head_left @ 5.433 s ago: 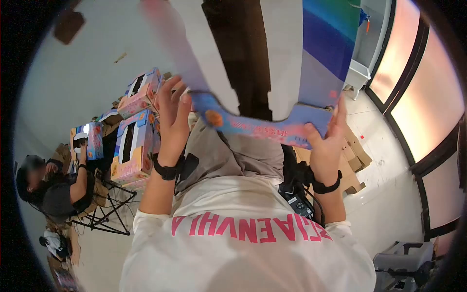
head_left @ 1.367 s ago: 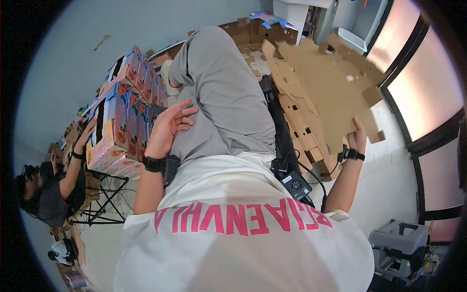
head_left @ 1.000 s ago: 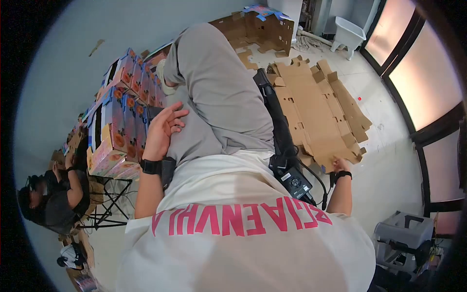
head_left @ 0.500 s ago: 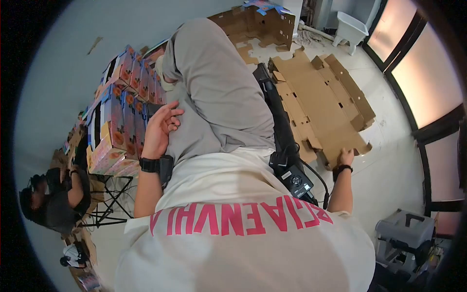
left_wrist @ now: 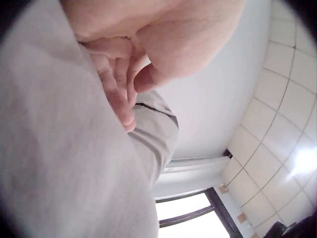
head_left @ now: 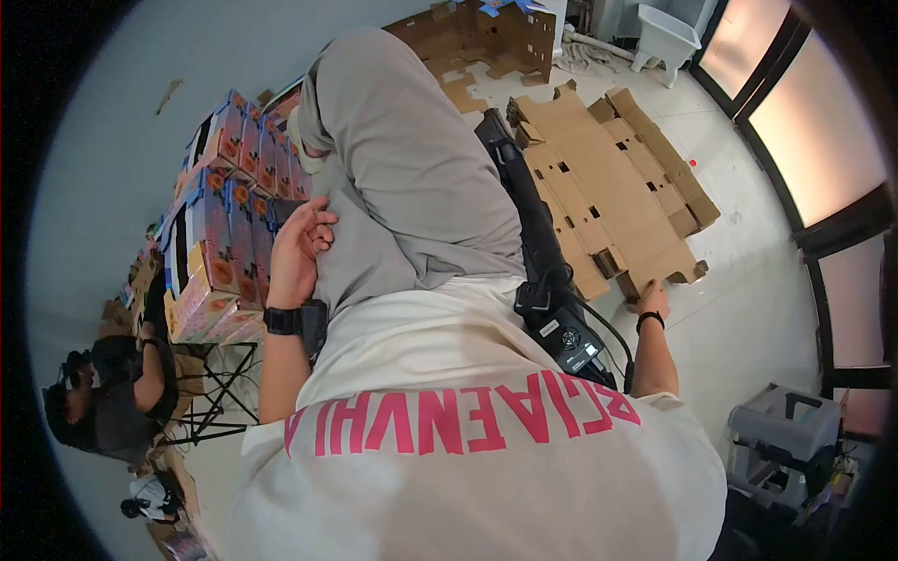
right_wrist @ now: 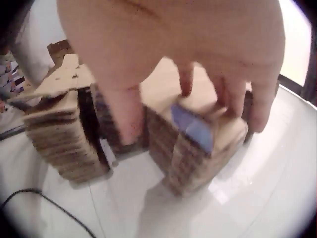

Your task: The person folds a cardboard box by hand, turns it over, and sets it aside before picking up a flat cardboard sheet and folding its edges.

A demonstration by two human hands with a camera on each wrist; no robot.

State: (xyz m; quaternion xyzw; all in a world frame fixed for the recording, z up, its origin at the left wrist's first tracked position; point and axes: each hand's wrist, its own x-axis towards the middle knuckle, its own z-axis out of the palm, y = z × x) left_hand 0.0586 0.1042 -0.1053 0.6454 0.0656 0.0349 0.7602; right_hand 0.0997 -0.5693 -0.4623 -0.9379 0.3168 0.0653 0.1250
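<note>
A pile of flattened brown cardboard boxes [head_left: 608, 178] lies on the floor to my right. My right hand [head_left: 653, 299] is at the pile's near end. In the right wrist view, the thumb and fingers of that hand [right_wrist: 178, 44] reach down, spread and fairly straight, around the layered end of the stack [right_wrist: 181, 166]. A blue printed flap [right_wrist: 193, 129] shows beneath them at a corner. My left hand [head_left: 297, 252] rests palm up on the grey trousers, its fingers loosely bent and nothing in them, as the left wrist view also shows.
Printed cartons [head_left: 210, 243] with handle openings stand stacked on the left, a seated person [head_left: 117, 397] beside them. A black padded bar [head_left: 524, 206] and a cabled device [head_left: 569, 344] lie between my leg and the cardboard. A large open carton [head_left: 496, 47] stands ahead.
Both hands held a printed carton at first. Later the right hand held up a cardboard sheet, then lowered it onto the pile. The right hand stays at the near end; the left rests.
</note>
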